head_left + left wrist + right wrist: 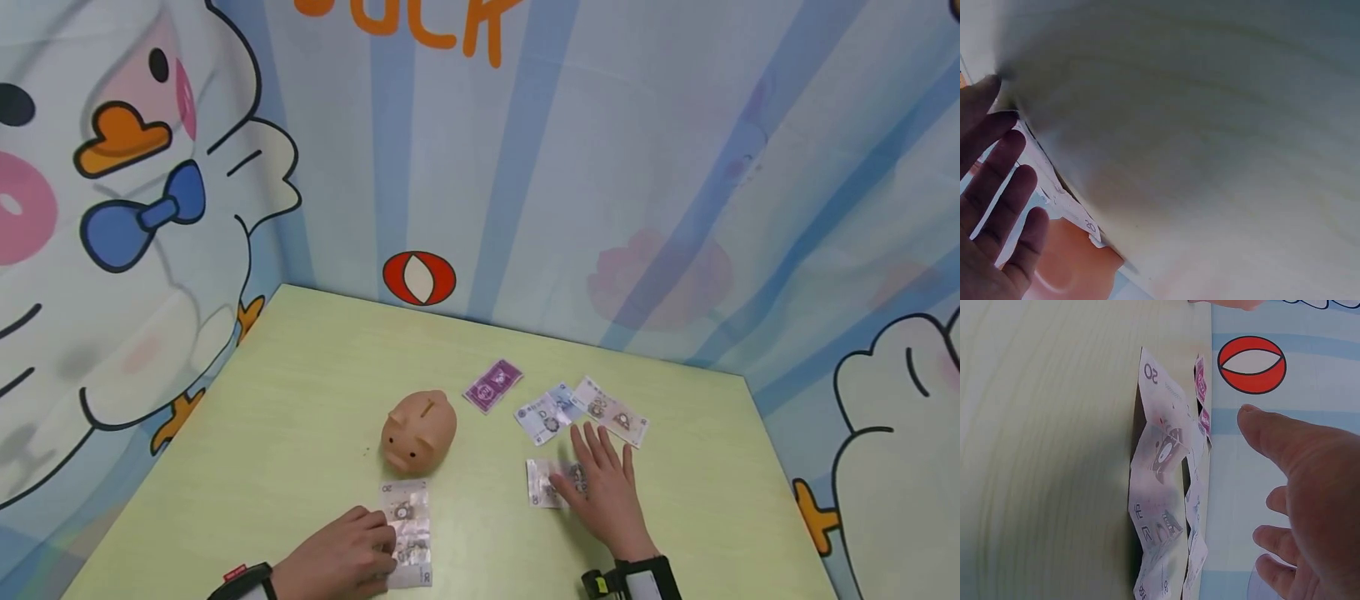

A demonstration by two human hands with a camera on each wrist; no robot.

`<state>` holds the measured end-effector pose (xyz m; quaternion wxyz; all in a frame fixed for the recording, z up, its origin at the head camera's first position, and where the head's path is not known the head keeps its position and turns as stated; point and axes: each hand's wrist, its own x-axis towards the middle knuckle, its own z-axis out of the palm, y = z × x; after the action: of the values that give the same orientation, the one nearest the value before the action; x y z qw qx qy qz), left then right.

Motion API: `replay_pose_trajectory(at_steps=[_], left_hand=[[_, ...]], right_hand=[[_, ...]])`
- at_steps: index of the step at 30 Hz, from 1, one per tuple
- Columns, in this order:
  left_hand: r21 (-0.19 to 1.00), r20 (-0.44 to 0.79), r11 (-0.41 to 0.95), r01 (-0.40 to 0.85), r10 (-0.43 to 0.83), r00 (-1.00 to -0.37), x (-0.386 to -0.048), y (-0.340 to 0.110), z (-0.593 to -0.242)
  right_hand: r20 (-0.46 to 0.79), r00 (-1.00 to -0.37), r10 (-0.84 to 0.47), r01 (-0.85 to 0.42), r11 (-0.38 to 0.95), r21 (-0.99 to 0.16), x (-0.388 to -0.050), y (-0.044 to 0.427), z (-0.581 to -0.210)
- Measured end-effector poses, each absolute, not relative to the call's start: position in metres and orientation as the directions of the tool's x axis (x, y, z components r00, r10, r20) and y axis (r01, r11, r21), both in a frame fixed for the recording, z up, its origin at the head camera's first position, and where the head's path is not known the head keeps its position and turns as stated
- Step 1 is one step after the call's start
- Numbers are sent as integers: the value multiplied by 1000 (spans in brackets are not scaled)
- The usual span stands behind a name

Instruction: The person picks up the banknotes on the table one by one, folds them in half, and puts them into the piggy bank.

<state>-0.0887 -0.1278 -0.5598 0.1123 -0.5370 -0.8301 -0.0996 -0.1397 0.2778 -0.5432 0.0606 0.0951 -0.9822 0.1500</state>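
Observation:
A creased banknote [408,508] lies lengthwise in front of the pinkish-orange piggy bank [420,429]. Along that note's left edge, the fingers of my left hand [348,550] touch it or lie very close. In the left wrist view, the left hand's fingers [1000,209] look relaxed and spread, the thumb close to the index finger; a firm pinch cannot be made out. My right hand [607,500] is spread over another folded banknote [538,483] and partly covers it. The right wrist view shows a creased note [1160,462] marked 50 beside the right thumb [1279,434].
Behind the right hand, a bluish-white banknote [542,421] and a pinkish one [618,417] overlap. A purple note [492,386] lies right of the piggy bank. A cartoon-printed curtain [525,167] stands along the back edge of the pale yellow-green table [315,358].

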Motion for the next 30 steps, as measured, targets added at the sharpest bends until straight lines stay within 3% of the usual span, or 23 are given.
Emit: replay_pose_trajectory(at_steps=[5,16,23,30], left_hand=[[-21,369,398,917,856,-363,-89,-126,-562],[24,424,426,904,815,-395,-95,-116,-535],[-16,606,410,912,729,-317,-109,-101,-512],[-101,640,433,896,718,-275,-124,-88,-479]], right_hand=[[161,-971,-177,-217,934,-284,-139,278,-543],[203,-958,-204,-265,900,-345,-137,273,-533],[243,-942,-231,-320,837,-444,-136,266,-522],[190,-948,-257,-319,741,-590,-138,255,-510]])
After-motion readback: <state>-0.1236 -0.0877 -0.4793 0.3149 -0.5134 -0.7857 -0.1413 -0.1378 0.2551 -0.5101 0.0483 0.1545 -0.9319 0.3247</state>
